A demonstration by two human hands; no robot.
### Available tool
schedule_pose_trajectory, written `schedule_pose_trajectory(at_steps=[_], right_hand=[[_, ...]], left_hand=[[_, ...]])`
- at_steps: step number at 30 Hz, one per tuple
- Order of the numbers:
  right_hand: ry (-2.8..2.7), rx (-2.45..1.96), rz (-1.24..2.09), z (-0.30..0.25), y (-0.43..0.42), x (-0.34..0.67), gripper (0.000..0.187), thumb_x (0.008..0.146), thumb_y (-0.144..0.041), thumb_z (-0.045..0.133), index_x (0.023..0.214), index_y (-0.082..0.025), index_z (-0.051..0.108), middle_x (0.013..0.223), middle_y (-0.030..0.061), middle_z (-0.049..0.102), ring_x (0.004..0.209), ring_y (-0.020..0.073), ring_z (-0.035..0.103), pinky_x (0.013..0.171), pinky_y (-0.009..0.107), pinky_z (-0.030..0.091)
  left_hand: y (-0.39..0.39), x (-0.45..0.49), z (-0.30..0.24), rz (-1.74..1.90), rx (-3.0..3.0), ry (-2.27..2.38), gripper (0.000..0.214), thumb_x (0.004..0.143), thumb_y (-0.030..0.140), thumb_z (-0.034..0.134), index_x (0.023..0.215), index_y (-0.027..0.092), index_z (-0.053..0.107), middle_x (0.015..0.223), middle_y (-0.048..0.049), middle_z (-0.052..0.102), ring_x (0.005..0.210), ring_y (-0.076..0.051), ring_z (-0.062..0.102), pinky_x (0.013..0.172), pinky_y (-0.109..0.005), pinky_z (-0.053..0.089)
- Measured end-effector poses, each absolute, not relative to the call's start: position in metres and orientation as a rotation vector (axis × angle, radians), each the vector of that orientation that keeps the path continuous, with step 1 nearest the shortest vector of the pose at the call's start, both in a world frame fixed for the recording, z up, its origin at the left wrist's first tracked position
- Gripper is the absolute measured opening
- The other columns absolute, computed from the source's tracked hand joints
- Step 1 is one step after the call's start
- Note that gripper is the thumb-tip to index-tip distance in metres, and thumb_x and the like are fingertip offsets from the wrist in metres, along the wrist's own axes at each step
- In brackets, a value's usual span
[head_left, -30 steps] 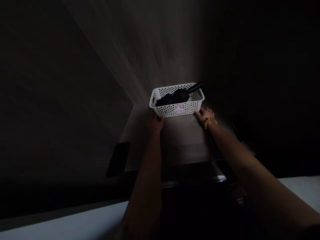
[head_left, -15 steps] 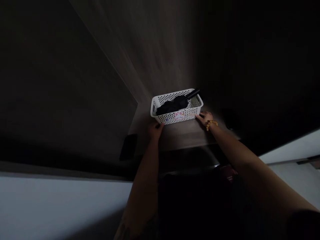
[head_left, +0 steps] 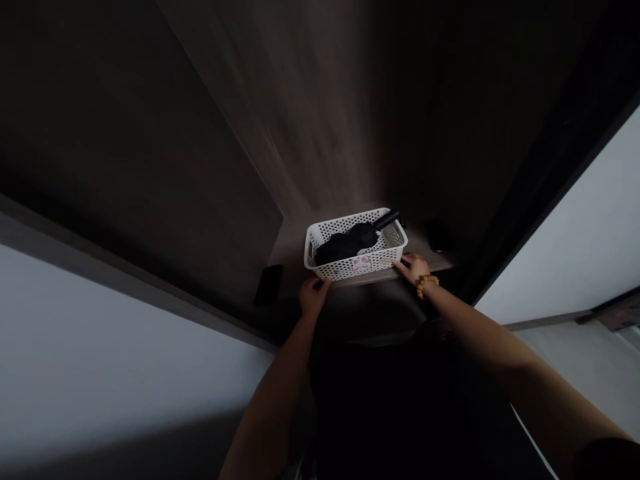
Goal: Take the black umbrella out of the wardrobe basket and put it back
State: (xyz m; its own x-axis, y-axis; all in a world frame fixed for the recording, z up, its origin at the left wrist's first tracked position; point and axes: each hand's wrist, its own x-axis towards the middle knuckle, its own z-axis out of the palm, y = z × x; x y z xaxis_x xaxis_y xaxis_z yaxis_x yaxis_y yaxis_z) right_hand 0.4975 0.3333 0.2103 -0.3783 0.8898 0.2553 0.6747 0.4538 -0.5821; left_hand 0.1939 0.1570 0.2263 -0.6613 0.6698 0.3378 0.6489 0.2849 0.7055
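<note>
The left arm (head_left: 273, 407) and right arm (head_left: 505, 360) reach forward together, both nearly straight. The left hand (head_left: 313, 297) is raised with its fingers curled inward, while the right hand (head_left: 413, 269) lies open, fingers extended, a beaded bracelet (head_left: 427, 285) circling the right wrist (head_left: 436, 298).

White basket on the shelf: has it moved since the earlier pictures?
Yes: the white plastic basket has slid toward the person, and its front edge now reaches the front edge of the shelf.
</note>
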Motion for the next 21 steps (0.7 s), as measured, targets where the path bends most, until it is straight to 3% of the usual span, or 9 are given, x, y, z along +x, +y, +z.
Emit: schedule_pose_trajectory(at_steps=[4,7,10,12,14,16,18,21], right_hand=[[-2.154,-1.256,0.521,0.208,0.32,0.508,0.042,0.095,-0.049,0.058,0.121,-0.021,0.074,0.116,0.0112,0.07,0.119,0.0287,0.06,0.106,0.042,0.047],[-2.136,-1.227,0.527,0.21,0.314,0.516,0.044,0.094,-0.048,0.056,0.124,-0.02,0.072,0.12,0.0116,0.068,0.124,0.0293,0.057,0.109,0.042,0.044],[-2.098,-1.242,0.519,0.205,0.294,0.53,0.048,0.097,-0.044,0.048,0.131,-0.015,0.065,0.129,0.0139,0.063,0.129,0.0296,0.051,0.114,0.044,0.038],[-2.108,-1.267,0.535,0.192,0.267,0.541,0.044,0.098,-0.039,0.042,0.127,-0.015,0.065,0.126,0.0143,0.063,0.125,0.0291,0.053,0.113,0.045,0.039],[-2.2,-1.262,0.6,0.171,0.234,0.552,0.034,0.094,-0.034,0.047,0.115,-0.018,0.07,0.117,0.0105,0.067,0.115,0.0268,0.058,0.107,0.041,0.043],[-2.305,-1.285,0.674,0.148,0.203,0.561,0.025,0.085,-0.031,0.059,0.103,-0.021,0.073,0.106,0.0083,0.07,0.108,0.0278,0.061,0.103,0.043,0.045],[-2.389,-1.306,0.727,0.129,0.183,0.568,0.022,0.076,-0.028,0.068,0.096,-0.022,0.074,0.102,0.0086,0.071,0.109,0.0305,0.061,0.102,0.045,0.045],[-2.444,-1.29,0.763,0.114,0.175,0.572,0.027,0.075,-0.025,0.069,0.102,-0.022,0.075,0.107,0.0091,0.071,0.113,0.0304,0.06,0.103,0.044,0.045]], left_hand=[[0.138,0.204,0.229,1.366,1.312,2.464,0.025,0.074,0.041,0.076,0.081,0.017,0.073,0.099,-0.0113,0.074,0.103,-0.03,0.069,0.101,-0.046,0.052],[0.125,0.213,0.232,1.428,1.324,2.476,0.027,0.075,0.036,0.071,0.093,0.016,0.071,0.107,-0.0119,0.072,0.109,-0.03,0.066,0.105,-0.046,0.049],[0.117,0.225,0.247,1.917,1.225,2.57,0.038,0.082,0.03,0.059,0.117,0.016,0.062,0.124,-0.0138,0.063,0.119,-0.027,0.059,0.106,-0.045,0.048],[0.123,0.238,0.27,2.152,1.383,2.534,0.036,0.085,0.028,0.055,0.119,0.017,0.059,0.124,-0.0129,0.06,0.118,-0.025,0.058,0.104,-0.043,0.048],[0.143,0.252,0.302,1.893,1.842,2.435,0.025,0.088,0.029,0.055,0.11,0.019,0.063,0.117,-0.01,0.063,0.117,-0.025,0.059,0.107,-0.042,0.046],[0.175,0.266,0.335,1.345,2.16,2.379,0.027,0.088,0.029,0.057,0.113,0.021,0.064,0.116,-0.0078,0.066,0.118,-0.024,0.059,0.11,-0.041,0.044],[0.213,0.277,0.361,0.77,2.223,2.414,0.043,0.084,0.033,0.066,0.125,0.02,0.061,0.129,-0.0086,0.063,0.127,-0.026,0.054,0.113,-0.04,0.04],[0.261,0.287,0.377,-0.008,2.076,2.431,0.078,0.075,0.045,0.079,0.141,0.018,0.049,0.14,-0.0127,0.058,0.134,-0.03,0.05,0.114,-0.04,0.04]])
